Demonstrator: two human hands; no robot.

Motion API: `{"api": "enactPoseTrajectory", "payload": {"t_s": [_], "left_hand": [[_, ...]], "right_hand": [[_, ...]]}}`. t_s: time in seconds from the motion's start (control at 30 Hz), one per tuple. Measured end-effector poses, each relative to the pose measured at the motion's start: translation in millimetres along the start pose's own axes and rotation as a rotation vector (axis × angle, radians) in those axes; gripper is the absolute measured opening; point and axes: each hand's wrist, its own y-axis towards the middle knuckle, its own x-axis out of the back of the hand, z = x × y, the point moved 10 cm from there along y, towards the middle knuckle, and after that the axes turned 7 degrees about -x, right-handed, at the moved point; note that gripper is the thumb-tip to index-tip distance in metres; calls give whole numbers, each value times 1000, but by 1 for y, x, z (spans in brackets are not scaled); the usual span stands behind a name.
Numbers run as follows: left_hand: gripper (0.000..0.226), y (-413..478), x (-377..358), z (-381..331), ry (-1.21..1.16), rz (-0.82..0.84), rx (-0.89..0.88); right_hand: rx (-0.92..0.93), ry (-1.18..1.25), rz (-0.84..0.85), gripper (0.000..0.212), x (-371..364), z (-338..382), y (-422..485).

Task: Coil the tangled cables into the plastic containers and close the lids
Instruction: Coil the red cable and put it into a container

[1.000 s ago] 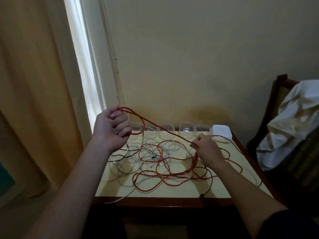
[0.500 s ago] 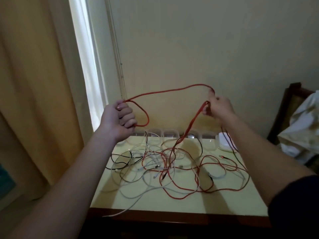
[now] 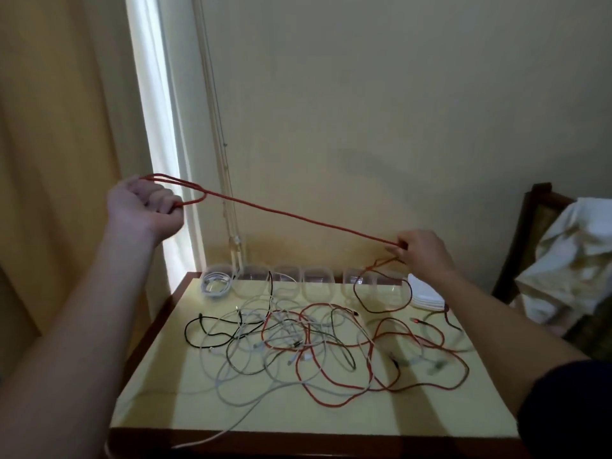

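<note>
My left hand (image 3: 142,207) is raised at the left and grips loops of a red cable (image 3: 298,217). The cable runs taut down to my right hand (image 3: 422,255), which pinches it above the back right of the table. Below my right hand the red cable drops into a tangle of red, white and black cables (image 3: 298,342) spread over the table. A row of clear plastic containers (image 3: 318,281) stands along the back edge. The leftmost container (image 3: 215,283) holds a coiled white cable. A stack of white lids (image 3: 427,296) lies at the back right.
The yellow-topped table (image 3: 159,402) has a dark wooden rim and stands against a beige wall. A curtain and window strip are at the left. A wooden chair (image 3: 533,226) draped with white cloth stands at the right. One white cable hangs over the table's front edge.
My left hand moved up and to the left. My right hand came down toward the containers. The red cable between them, slack before, is now pulled straight.
</note>
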Motion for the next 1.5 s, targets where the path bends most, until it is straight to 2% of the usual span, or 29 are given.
{"api": "enactPoseTrajectory", "payload": {"t_s": [0.1,0.2,0.27,0.37,0.43,0.57,0.63,0.73,0.8,0.87,1.0,1.13,1.3,1.43,1.5], "left_hand": [[35,3,12,-9,108,-23,-35],[45,3,18,17,297,-1,24],[48,1,17,47,427,48,91],[42,-9,14,95,635,132,123],[37,-19,12,126,827,201,99],[36,-49,4,182,1231,355,70],[41,-57,-2,206,1295,411,86],[53,-63,0,241,1185,446,285],[45,-66,-1,256,1045,501,377],[38,-67,-2,258,1058,538,328],[28,-60,1,249,1207,501,148],[13,-41,7,221,1307,370,-7],[15,9,62,150,1320,75,-66],[13,29,91,119,1372,3,-85],[23,31,98,124,1385,22,-47]], "right_hand": [[-113,129,-54,48,-3,-19,-6],[-220,302,-63,48,-4,-14,-6],[-266,371,17,46,-9,0,-7],[-361,723,222,30,-26,20,-9],[-403,919,309,32,-31,33,-12],[-385,998,386,41,-30,55,-22],[-322,1061,430,40,-30,70,-26],[-278,1164,463,30,-28,82,-29],[-270,1178,476,38,-27,80,-28],[-237,1113,484,42,-27,76,-29],[-183,1035,491,36,-32,71,-33],[-209,985,505,33,-40,50,-34],[-473,1005,284,37,-42,-51,-27],[-668,1041,142,40,-55,-118,-36],[-722,1023,110,43,-61,-126,-42]]}}
